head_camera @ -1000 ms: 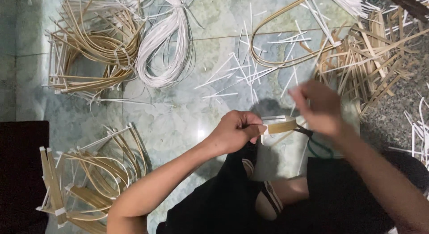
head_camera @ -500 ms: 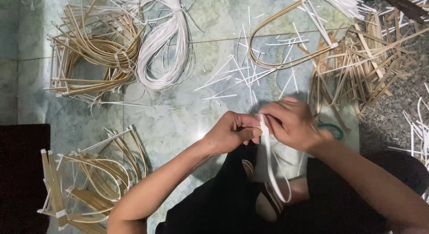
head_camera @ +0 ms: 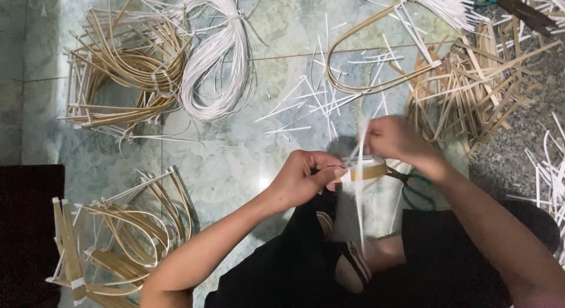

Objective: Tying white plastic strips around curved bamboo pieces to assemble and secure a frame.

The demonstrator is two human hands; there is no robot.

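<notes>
Bamboo strip [head_camera: 368,171], tan and flat, held level between both hands just above the person's lap, over the green marbled floor [head_camera: 235,161]. White binding strand [head_camera: 360,149] crosses the strip upright, blurred, its tail hanging down toward the sandal [head_camera: 353,267].

Left hand [head_camera: 303,180]: fingers curled, thumb and forefinger pinching the strip's left end. Right hand [head_camera: 397,140]: fingers closed around the upper part of the white strand, beside the strip's right end. Green-handled scissors [head_camera: 418,190] lie just under the right wrist.

Step, as judged: a wrap or tie of the white strand round the strip, mid-turn. Next move likely calls for tension on the strand while the left pinch keeps the strip from twisting.

Counts: one strip in hand, one strand in work. Bent bamboo bundles on the floor: two at left, upper [head_camera: 126,67] and lower [head_camera: 112,237]. One coil of white strands [head_camera: 215,67]. One loose heap of straight strips [head_camera: 471,90] at right, one long bent loop [head_camera: 376,67] beside it. White offcuts [head_camera: 312,102] scattered, too many to count.
</notes>
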